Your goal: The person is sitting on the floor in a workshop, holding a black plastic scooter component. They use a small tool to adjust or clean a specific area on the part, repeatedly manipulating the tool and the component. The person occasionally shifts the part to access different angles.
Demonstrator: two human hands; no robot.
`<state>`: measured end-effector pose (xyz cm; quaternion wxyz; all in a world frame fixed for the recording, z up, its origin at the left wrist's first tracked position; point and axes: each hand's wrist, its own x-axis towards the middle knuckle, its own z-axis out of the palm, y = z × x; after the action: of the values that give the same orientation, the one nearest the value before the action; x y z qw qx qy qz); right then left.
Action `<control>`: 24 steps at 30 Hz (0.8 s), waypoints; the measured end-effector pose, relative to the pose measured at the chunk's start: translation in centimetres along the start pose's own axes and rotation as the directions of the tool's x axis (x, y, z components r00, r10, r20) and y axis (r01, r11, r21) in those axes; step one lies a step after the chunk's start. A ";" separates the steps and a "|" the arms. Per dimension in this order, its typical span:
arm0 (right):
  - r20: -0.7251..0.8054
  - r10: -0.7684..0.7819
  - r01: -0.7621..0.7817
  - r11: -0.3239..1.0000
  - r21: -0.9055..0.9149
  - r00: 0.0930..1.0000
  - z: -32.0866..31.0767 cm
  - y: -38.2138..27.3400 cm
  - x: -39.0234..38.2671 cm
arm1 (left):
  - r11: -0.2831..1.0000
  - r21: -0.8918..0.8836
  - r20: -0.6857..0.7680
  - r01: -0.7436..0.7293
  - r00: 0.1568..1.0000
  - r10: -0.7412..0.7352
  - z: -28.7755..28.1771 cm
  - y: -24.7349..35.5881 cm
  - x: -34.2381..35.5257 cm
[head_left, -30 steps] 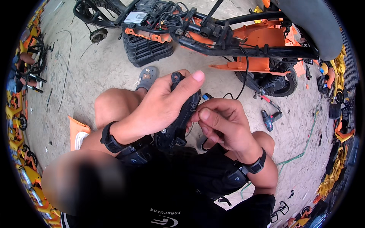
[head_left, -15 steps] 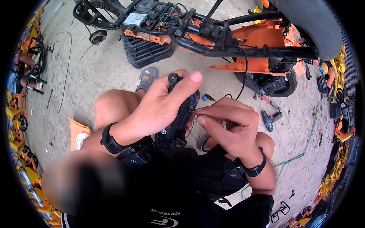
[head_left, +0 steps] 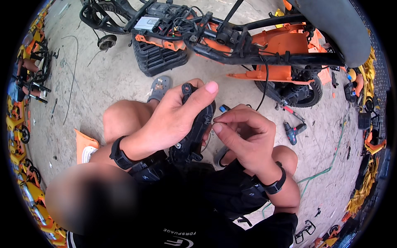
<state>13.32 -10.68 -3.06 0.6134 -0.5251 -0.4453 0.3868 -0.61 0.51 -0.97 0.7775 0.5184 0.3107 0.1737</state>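
Left hand point(head_left: 173, 120) wraps a black plastic part point(head_left: 194, 132), thumb stretched along its upper edge, fingers hidden behind it. Right hand point(head_left: 244, 136) sits just right of the part, thumb and forefinger pressed together on something thin at the part's right edge; too small to tell, maybe a wire. Part's lower end drops out of sight between the wrists, shape hard to read against the dark clothing. Small blue piece point(head_left: 223, 108) peeks above the right hand, mostly covered. Beyond both hands: stripped orange scooter frame point(head_left: 264, 45), partly cut off at the top. Cordless drill point(head_left: 292, 131) lies on the ground right of the right hand. Grey sandal point(head_left: 159, 87) just above the left hand.
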 end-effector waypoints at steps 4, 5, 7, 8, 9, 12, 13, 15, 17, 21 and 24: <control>-0.007 -0.042 0.042 0.998 -0.042 0.999 0.1 0.1 0.0 | 1.000 -0.004 0.000 0.012 1.000 -0.012 0.1 0.1 0.0; 0.006 -0.067 0.067 0.996 -0.063 0.998 0.1 0.1 0.0 | 1.000 -0.007 -0.001 0.015 1.000 -0.015 0.1 0.1 0.0; 0.060 0.007 0.000 0.994 -0.111 0.998 -0.2 -0.7 -0.1 | 1.000 -0.002 -0.009 0.018 1.000 -0.018 0.1 0.2 0.0; 0.086 0.045 -0.033 0.990 -0.137 0.995 -0.3 -0.9 -0.1 | 1.000 0.000 -0.013 0.020 1.000 -0.020 0.0 0.2 0.0; 0.094 0.010 0.004 0.989 -0.148 0.996 -0.3 -0.8 -0.1 | 1.000 0.004 -0.013 0.020 1.000 -0.020 0.0 0.2 0.0; 0.103 -0.029 0.044 0.987 -0.152 0.994 -0.2 -0.5 0.0 | 1.000 0.007 -0.014 0.027 1.000 -0.027 0.0 0.1 0.0; 0.095 0.003 0.010 0.991 -0.134 0.996 -0.1 -0.6 -0.1 | 0.999 0.003 -0.015 0.033 0.999 -0.033 0.1 0.1 0.0; 0.092 0.048 -0.037 0.993 -0.110 0.995 0.0 -0.9 -0.1 | 0.999 0.003 -0.015 0.035 0.999 -0.035 0.1 0.1 0.0; 0.103 0.072 -0.062 0.993 -0.099 0.992 0.0 -1.0 -0.1 | 1.000 0.012 -0.015 0.026 1.000 -0.026 0.1 0.0 0.0; 0.085 0.033 -0.021 0.990 -0.138 0.996 0.0 -0.9 0.0 | 0.999 0.010 -0.020 0.034 0.999 -0.034 0.1 0.1 0.0; 0.071 -0.015 0.026 0.988 -0.154 0.997 -0.1 -0.8 0.0 | 0.999 -0.026 -0.007 0.032 0.999 -0.032 0.2 0.1 0.1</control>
<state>13.46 -10.87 -2.28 0.5588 -0.5528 -0.5005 0.3629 -0.43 0.49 -0.84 0.7856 0.5027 0.3196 0.1670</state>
